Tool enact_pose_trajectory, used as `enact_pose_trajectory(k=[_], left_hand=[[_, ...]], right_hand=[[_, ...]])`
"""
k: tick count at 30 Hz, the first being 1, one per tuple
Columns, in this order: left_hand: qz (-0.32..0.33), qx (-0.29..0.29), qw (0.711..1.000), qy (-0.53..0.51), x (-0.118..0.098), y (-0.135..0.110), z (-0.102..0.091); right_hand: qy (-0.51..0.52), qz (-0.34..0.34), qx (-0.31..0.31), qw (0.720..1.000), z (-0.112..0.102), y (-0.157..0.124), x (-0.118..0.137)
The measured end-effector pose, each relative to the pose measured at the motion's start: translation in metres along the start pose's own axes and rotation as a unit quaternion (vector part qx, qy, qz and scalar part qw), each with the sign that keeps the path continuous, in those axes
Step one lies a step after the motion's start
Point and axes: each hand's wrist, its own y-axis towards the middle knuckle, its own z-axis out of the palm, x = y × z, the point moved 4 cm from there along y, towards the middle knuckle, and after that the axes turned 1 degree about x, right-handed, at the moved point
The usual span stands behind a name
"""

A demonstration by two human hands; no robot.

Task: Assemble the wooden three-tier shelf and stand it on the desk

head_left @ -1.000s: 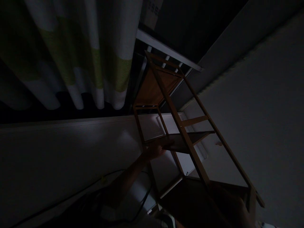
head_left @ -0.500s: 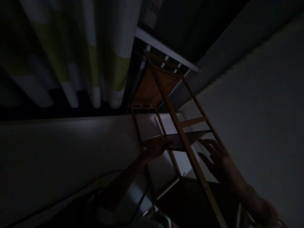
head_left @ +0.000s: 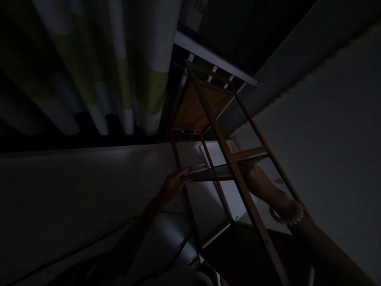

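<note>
A tall wooden shelf frame (head_left: 218,133) with slim posts leans across the middle of the dim view. Inside it lies a thin dark shelf board (head_left: 220,172), set slantwise between the posts. My left hand (head_left: 173,184) pinches the board's left end, with fingers at its upper and lower sides. From the right, my right hand (head_left: 252,175) reaches in between the posts to the board's right end, a beaded bracelet (head_left: 293,214) on its wrist. A front post and the darkness hide its fingers.
A white and green curtain (head_left: 153,91) hangs at upper left. An orange-brown panel (head_left: 190,109) fills the frame's upper section, near a white rail (head_left: 217,57). A dark cable (head_left: 178,250) runs along the wall at lower left. A pale wall (head_left: 336,151) stands close on the right.
My right hand has moved from outside the frame in to the board's right end. My left hand has slid left to the board's left end. The view has shifted slightly.
</note>
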Motion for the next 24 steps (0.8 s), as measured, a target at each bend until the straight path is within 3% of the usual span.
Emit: enact_pose_trajectory(k=[1, 3, 8, 10, 13, 17, 24], left_hand=[[-0.052, -0.030, 0.998, 0.037, 0.015, -0.013, -0.010], [-0.108, 0.001, 0.989, 0.097, 0.042, -0.037, -0.013], [-0.135, 0.161, 0.971, 0.109, 0.083, -0.076, 0.030], [-0.159, 0.198, 0.961, 0.111, 0.097, -0.085, 0.045], [-0.194, 0.224, 0.948, 0.119, 0.115, -0.095, 0.053], [-0.180, 0.256, 0.941, 0.133, 0.122, -0.104, 0.048], [-0.040, 0.308, 0.933, 0.181, 0.105, -0.097, 0.037]], right_hand=[[0.004, -0.002, 0.000, 1.000, 0.001, 0.000, 0.000], [0.008, 0.001, -0.005, 1.000, 0.001, 0.001, -0.001], [0.006, 0.005, -0.008, 1.000, 0.002, 0.001, -0.001], [0.009, 0.000, -0.010, 1.000, 0.002, 0.001, 0.000], [0.009, -0.001, -0.006, 1.000, 0.004, -0.001, 0.000], [0.000, -0.001, -0.002, 1.000, 0.007, -0.004, -0.002], [0.017, -0.013, -0.002, 1.000, 0.008, 0.005, -0.007]])
